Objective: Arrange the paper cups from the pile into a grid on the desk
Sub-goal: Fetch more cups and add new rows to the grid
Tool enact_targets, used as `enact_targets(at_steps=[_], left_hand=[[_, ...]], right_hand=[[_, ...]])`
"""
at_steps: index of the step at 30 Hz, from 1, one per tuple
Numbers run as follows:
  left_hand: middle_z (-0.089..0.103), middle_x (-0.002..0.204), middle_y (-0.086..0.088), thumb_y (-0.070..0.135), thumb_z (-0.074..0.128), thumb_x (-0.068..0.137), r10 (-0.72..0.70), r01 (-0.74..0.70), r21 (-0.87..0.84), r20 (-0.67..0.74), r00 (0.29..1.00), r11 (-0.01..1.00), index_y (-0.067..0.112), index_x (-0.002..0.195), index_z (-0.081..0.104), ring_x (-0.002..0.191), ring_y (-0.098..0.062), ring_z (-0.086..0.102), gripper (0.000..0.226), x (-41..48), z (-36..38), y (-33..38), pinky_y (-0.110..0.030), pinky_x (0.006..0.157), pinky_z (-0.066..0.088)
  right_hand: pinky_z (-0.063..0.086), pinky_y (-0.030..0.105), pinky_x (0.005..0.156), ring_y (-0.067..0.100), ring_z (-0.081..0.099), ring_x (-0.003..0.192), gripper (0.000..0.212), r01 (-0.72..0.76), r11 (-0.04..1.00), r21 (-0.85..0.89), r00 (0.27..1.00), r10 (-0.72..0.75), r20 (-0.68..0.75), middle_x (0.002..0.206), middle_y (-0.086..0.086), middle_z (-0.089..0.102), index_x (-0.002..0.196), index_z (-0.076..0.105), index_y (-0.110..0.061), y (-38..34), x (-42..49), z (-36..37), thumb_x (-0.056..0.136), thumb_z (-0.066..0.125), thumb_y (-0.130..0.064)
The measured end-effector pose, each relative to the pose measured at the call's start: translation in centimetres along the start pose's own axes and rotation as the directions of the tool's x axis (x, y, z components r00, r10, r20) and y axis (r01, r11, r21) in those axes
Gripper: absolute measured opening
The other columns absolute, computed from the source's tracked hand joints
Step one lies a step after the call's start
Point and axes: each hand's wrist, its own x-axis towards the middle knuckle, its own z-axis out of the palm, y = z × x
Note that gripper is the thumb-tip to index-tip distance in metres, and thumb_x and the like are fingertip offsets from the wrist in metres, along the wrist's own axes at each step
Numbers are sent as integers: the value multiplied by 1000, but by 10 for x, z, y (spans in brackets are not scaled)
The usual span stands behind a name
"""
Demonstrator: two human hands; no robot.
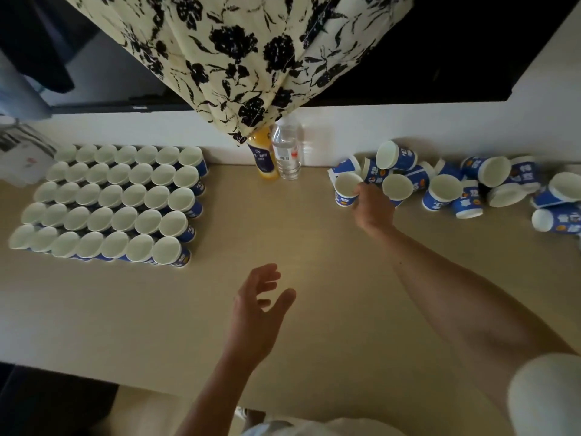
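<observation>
A grid of blue-and-white paper cups (107, 202) stands upright on the left of the beige desk (298, 247), several rows deep. A loose pile of the same cups (456, 187) lies tumbled along the wall at the right. My right hand (374, 209) reaches into the pile's left end and pinches the rim of an upright cup (345, 191). My left hand (261, 306) hovers over the middle of the desk, fingers spread and relaxed, holding nothing.
A yellow juice bottle (263, 158) and a clear water bottle (286, 152) stand against the wall between grid and pile. A floral cloth (239, 58) hangs over them. White packaging (22, 155) lies at the far left. The desk's front edge (125, 382) runs near me.
</observation>
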Motion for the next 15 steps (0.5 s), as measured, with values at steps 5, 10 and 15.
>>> enact_targets(at_steps=[5,10,15], left_hand=[[68,112,17,23,78,84,-11,10,35,27,1000,999,37,115,59,102,2,63,39,-1,6,3,-34,85,57],[66,114,15,21,81,82,19,-24,85,54,998,996,29,121,59,108,-5,61,46,9,27,14,-33,86,54],[58,131,7,28,85,76,104,-118,190,82,991,975,21,140,48,120,-13,53,75,30,57,35,-34,98,47]], right_hand=[[53,40,71,27,65,93,5,93,980,176,992,-76,-99,102,6,66,95,62,-15,13,-17,-6,91,64,-14],[52,25,73,13,68,82,9,218,856,468,972,-235,-23,92,-1,73,93,70,-14,16,-59,-46,85,73,-11],[41,10,71,4,64,80,13,217,738,639,935,-344,80,85,-11,70,94,72,-15,15,-110,-111,86,74,-7]])
